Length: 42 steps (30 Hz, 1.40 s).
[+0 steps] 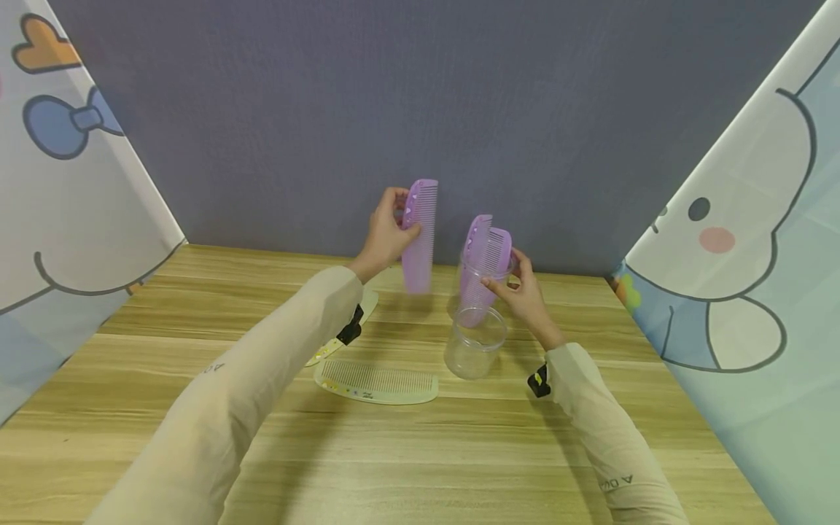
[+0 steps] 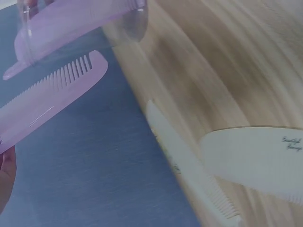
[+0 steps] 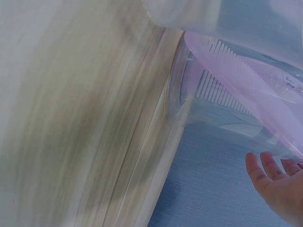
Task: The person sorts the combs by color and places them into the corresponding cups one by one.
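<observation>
My left hand (image 1: 387,230) pinches a purple comb (image 1: 420,233) upright above the table, its teeth facing right. In the left wrist view that comb (image 2: 57,94) is apart from the clear cup. My right hand (image 1: 525,292) holds the rear clear plastic cup (image 3: 213,116) near its rim, thumb in front and fingers at the far right side. Inside this cup lean two purple combs, one on the left (image 1: 475,244) and one on the right (image 1: 502,244). Directly before it stands a second clear cup (image 1: 472,357) with nothing visible inside.
A pale yellow-green comb (image 1: 377,383) lies flat left of the front cup. Another pale comb (image 2: 182,158) lies behind it, partly under my left forearm in the head view. A grey-blue wall (image 1: 394,109) rises behind the wooden table (image 1: 407,467), with cartoon-printed panels on both sides.
</observation>
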Each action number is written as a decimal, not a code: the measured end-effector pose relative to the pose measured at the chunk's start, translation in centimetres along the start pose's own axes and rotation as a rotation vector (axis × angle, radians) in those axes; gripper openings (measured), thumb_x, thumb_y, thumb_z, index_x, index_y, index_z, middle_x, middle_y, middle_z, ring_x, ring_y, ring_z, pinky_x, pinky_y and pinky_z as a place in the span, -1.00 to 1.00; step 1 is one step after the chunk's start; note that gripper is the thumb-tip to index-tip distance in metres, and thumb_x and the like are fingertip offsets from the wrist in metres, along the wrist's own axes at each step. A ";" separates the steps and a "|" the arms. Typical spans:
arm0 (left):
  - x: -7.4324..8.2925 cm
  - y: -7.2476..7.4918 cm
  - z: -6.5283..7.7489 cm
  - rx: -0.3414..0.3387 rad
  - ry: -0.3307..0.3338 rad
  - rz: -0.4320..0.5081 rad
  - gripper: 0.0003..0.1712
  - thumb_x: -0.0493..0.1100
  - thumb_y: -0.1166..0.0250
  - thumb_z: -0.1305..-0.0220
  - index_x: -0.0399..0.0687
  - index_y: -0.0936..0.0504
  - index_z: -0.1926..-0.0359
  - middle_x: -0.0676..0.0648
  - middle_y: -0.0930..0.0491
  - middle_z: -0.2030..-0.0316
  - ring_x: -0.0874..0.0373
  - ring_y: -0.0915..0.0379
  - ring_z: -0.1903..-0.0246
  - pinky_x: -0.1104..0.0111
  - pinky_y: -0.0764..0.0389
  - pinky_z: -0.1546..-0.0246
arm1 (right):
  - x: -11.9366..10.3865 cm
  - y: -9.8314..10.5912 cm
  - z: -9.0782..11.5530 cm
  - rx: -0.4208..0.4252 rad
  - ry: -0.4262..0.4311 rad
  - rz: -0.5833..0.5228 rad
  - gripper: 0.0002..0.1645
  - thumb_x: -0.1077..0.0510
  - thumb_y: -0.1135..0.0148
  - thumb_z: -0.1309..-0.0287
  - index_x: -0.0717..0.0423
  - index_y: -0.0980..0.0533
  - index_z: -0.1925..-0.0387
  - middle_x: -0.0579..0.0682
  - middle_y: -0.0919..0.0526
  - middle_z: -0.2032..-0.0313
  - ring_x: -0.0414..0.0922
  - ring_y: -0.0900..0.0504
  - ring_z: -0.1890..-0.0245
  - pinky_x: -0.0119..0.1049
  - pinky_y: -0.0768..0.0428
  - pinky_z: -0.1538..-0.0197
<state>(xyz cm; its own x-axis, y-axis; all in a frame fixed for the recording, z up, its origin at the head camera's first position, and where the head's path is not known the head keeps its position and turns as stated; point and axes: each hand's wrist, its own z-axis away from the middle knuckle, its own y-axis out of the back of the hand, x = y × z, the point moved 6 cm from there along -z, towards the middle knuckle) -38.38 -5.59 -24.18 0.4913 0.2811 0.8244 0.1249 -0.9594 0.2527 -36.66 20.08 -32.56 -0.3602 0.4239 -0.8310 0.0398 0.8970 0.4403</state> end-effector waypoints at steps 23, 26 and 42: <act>5.7 -1.9 -1.9 0.111 -0.186 0.183 -0.47 -0.46 -0.29 0.00 -0.28 -0.29 0.00 -0.25 -0.48 0.12 0.04 -0.46 0.21 0.40 -0.56 0.18 | 0.0 0.0 0.1 -0.001 -0.002 0.012 0.00 0.04 -0.31 -0.02 0.11 0.06 -0.36 0.23 -0.17 -0.28 0.17 -0.24 -0.24 0.18 -0.30 -0.20; 6.7 -2.0 -1.7 0.109 -0.202 0.193 -0.48 -0.47 -0.28 -0.01 -0.32 -0.29 -0.01 -0.27 -0.47 0.12 0.01 -0.46 0.22 0.36 -0.56 0.18 | 0.0 0.0 0.1 0.000 -0.003 0.015 0.01 0.03 -0.31 -0.02 0.12 0.06 -0.36 0.23 -0.17 -0.29 0.18 -0.23 -0.25 0.18 -0.29 -0.20; 9.1 -3.6 -0.5 0.099 -0.202 0.278 -0.54 -0.52 -0.22 -0.03 -0.38 -0.26 0.04 -0.31 -0.43 0.14 -0.07 -0.47 0.21 0.37 -0.57 0.14 | -0.2 0.1 0.1 -0.007 0.003 0.028 0.01 0.02 -0.30 -0.03 0.12 0.07 -0.36 0.23 -0.14 -0.30 0.17 -0.23 -0.25 0.16 -0.31 -0.19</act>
<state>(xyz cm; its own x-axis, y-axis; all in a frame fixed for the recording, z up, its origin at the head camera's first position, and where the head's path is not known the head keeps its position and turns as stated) -34.77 0.48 -17.32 0.6773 0.0083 0.7356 0.0405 -0.9988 -0.0260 -36.50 20.15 -32.38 -0.3622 0.4483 -0.8172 0.0436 0.8840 0.4655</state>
